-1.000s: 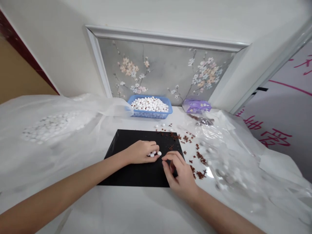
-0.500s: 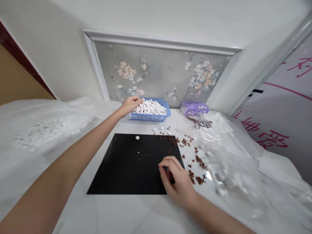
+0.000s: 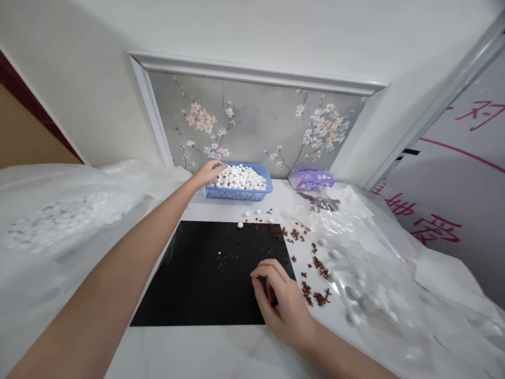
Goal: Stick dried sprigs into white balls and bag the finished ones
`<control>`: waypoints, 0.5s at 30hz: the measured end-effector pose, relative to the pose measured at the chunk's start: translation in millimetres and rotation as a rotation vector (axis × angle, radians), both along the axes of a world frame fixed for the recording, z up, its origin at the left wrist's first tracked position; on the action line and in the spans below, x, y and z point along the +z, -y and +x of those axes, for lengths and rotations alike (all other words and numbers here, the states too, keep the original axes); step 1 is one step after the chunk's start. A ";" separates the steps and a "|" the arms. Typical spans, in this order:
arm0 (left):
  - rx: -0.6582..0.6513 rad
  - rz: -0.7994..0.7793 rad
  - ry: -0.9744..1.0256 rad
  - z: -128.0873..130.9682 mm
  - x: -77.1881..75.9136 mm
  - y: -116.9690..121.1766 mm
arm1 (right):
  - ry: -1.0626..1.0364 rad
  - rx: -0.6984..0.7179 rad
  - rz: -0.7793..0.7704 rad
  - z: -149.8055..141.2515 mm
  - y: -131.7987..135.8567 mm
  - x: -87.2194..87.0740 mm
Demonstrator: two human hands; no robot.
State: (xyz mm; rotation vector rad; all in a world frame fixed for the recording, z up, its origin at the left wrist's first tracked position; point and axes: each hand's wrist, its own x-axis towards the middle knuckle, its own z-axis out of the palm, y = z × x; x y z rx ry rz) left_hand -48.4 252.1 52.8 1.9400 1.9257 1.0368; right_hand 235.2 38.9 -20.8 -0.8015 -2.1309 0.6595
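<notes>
My left hand [image 3: 210, 172] reaches over the left end of a blue plastic basket [image 3: 258, 196] heaped with small white balls [image 3: 242, 178]. Its fingers are loosely stretched at the balls, and no ball shows clearly between them. My right hand [image 3: 282, 300] hovers at the right side of a black mat [image 3: 197, 284], thumb and forefinger pinched together; whatever they hold is too small to make out. One white ball [image 3: 240, 225] is at the mat's far edge. Small brown star-shaped pieces [image 3: 321, 267] lie scattered on the table to the right, some on the mat.
Clear plastic bags [image 3: 374, 295] with white balls cover the table's right side. Behind them sits a purple packet [image 3: 311, 179]. A large translucent bag of white balls [image 3: 59, 221] fills the left. A flower-patterned wall panel [image 3: 256, 121] rises behind the basket.
The white ball on the mat has rolled right along the far edge. My left hand's fingertips have dropped slightly at the basket. My right hand keeps its pinch, and the view has shifted a little.
</notes>
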 end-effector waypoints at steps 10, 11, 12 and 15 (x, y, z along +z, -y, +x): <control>-0.055 0.169 -0.226 15.5 1.6 66.6 | 0.010 -0.014 -0.017 1.2 1.8 -2.9; -0.059 0.174 -0.244 20.0 -3.7 79.7 | 0.012 -0.018 -0.017 0.9 1.9 -2.8; -0.080 0.169 -0.268 24.7 -10.7 92.6 | 0.015 -0.020 -0.015 0.7 2.1 -2.8; -0.368 0.075 -0.479 38.2 -37.3 123.1 | 0.017 -0.020 0.001 0.2 2.6 -2.1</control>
